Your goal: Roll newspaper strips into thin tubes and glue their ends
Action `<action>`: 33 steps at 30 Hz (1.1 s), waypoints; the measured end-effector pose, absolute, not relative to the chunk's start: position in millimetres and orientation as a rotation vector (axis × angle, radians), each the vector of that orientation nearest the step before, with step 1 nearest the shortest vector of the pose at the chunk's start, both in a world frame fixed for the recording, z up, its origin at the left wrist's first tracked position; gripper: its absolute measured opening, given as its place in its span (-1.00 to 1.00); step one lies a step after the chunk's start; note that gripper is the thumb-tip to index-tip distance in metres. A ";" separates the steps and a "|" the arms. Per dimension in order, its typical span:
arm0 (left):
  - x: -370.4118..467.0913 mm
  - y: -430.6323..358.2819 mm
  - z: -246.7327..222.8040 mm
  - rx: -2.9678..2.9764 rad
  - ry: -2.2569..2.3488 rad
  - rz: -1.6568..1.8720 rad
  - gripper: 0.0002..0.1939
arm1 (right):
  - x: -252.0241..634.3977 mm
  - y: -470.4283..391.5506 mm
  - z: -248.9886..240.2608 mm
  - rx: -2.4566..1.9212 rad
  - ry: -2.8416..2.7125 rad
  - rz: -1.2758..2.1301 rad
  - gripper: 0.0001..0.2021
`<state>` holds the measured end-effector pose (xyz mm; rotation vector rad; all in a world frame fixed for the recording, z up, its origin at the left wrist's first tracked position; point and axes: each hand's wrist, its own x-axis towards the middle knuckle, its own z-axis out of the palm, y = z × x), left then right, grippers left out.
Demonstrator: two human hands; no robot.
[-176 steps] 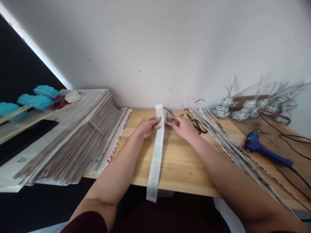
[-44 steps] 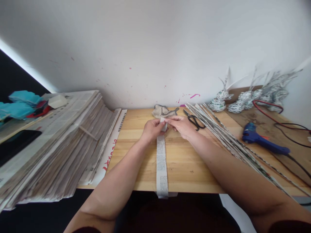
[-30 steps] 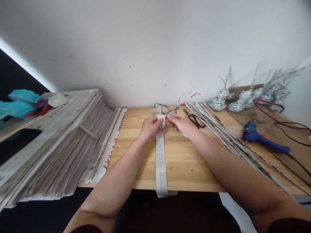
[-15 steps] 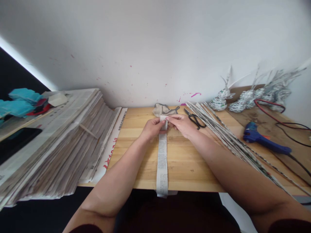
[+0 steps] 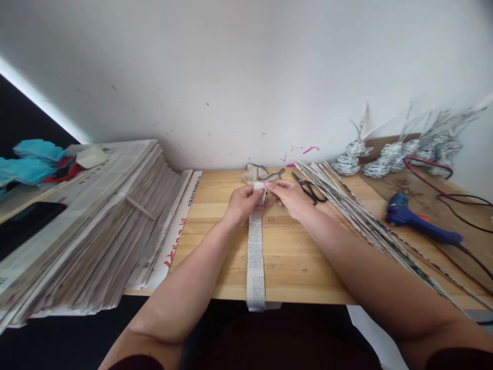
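A long printed newspaper strip point(image 5: 256, 252) runs down the wooden table and hangs over its front edge. My left hand point(image 5: 245, 200) is closed on the strip's far end, thumb on top. My right hand point(image 5: 285, 195) pinches the top right corner of that same end between thumb and finger. A crumpled beige cloth point(image 5: 254, 173) lies just beyond both hands. Black-handled scissors point(image 5: 310, 189) rest right of my right hand, beside a bundle of thin rolled newspaper sticks point(image 5: 358, 221).
A tall stack of newspapers point(image 5: 111, 241) stands at the left, with a black phone point(image 5: 33, 226) and blue items point(image 5: 34, 159) on top. On the right are a blue glue gun point(image 5: 419, 223) with its cord and several woven paper figures point(image 5: 389, 156). A wall point(image 5: 239, 77) closes off the back.
My right hand has shifted slightly right along the strip's far end, uncovering a bit more of it. The hanging length of the strip has swung slightly left.
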<state>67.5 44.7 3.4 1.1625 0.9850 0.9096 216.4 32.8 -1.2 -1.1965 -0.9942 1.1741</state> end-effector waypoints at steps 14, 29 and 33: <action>67.1 45.9 3.0 1.220 1.010 0.891 -0.74 | 219.2 33.0 -3.4 -1.181 -1.140 1.189 -0.60; 68.1 42.2 5.6 1.282 0.962 0.857 -0.76 | 208.4 28.5 0.8 -1.236 -0.967 1.123 -0.59; 68.0 43.3 2.0 1.308 0.947 0.857 -0.76 | 209.5 28.5 1.0 -1.235 -0.993 1.061 -0.54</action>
